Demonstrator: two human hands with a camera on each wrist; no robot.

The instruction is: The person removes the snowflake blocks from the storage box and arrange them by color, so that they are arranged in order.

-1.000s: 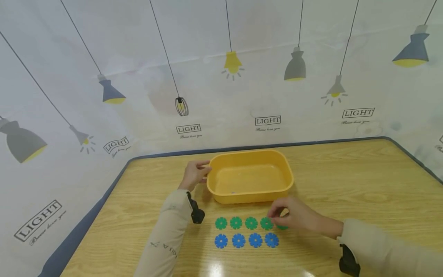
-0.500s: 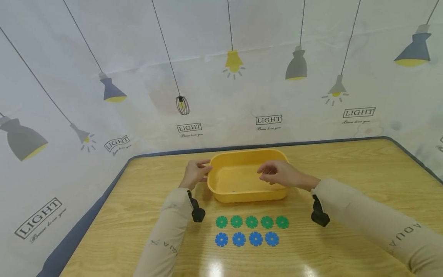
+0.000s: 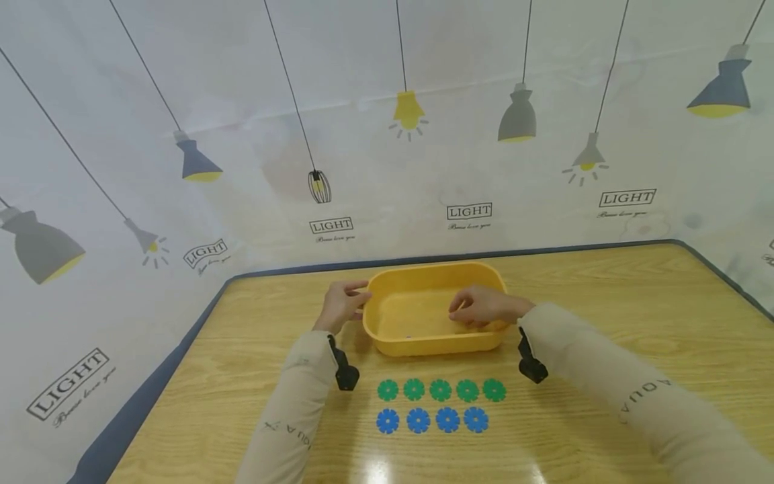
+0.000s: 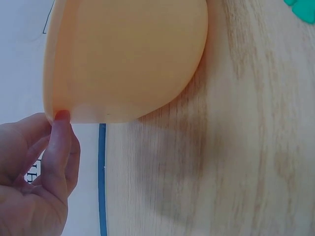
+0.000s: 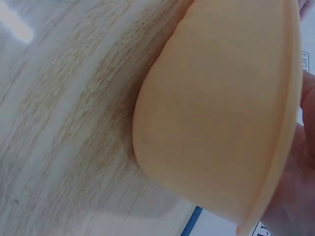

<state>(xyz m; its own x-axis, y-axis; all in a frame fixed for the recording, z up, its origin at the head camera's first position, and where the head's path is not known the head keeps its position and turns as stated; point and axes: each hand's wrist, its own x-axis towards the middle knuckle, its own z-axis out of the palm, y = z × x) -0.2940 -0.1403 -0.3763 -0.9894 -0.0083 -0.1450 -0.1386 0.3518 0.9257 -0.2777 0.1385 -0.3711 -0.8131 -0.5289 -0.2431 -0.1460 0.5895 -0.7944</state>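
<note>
My left hand (image 3: 342,306) pinches the left rim of a yellow plastic basin (image 3: 441,346); in the left wrist view its thumb and fingers (image 4: 60,147) meet at the rim. Over the basin's right side reaches my right hand (image 3: 480,306), down inside it with bent fingers. The basin wall hides those fingertips in the right wrist view, so I cannot tell whether they hold anything. A tiny blue bit shows inside by the front wall. Before the basin lie a row of several green snowflake discs (image 3: 441,390) and, nearer, a row of several blue snowflake discs (image 3: 447,420).
A wood-grain table (image 3: 242,376) carries everything, with a dark blue edge (image 3: 556,249) along its back. Behind it hangs a pale cloth (image 3: 363,154) printed with lamps. Black wrist cameras sit under both sleeves.
My right hand left the last green disc at the row's right end, moved up over the basin, then lowered inside it. My left hand stays at the rim.
</note>
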